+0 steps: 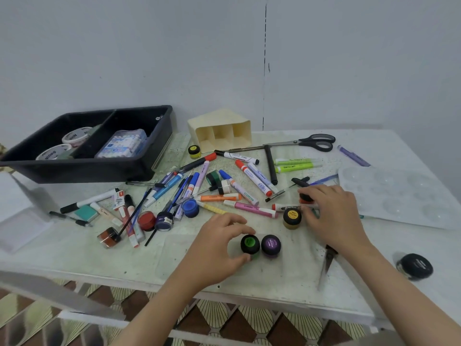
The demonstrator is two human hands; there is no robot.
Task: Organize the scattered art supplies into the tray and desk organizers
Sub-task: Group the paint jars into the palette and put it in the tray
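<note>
Black-capped paint jars are the items at the hands. Green-lid jar stands upright on the table near the front edge, inside the L hand. Index finger arches over its far side and thumb sits against its near side at approx 7 o'clock, so the hand pinches it at a narrow span. Purple-lid jar stands upright just beside it at 3 o'clock, outside that grip; contact betw. the two cannot be confirmed. Yellow-lid jar stands upright at 1 o'clock of the purple one, just beside the R thumb. R hand lies palm down at 2 o'clock of the L hand. Its fingers curl round an orange jar at the hand's 10 o'clock, and the jar is mostly hidden. Both forearms enter from the 6 o'clock edge, L wrist bent in toward the jars, R forearm angled in from 5 o'clock. Marker and pen pile spreads from 10 to 1 o'clock of the L hand, w/ a blue jar and a red jar in it. Black tray sits at 10 o'clock on the far left, w/ tape rolls in its left compartment and a marker box in its right. Cream organizer lies on its side at 12 o'clock, openings toward the camera. Scissors lie at 12 o'clock of the R hand, and a clear palette at its 3 o'clock.
</note>
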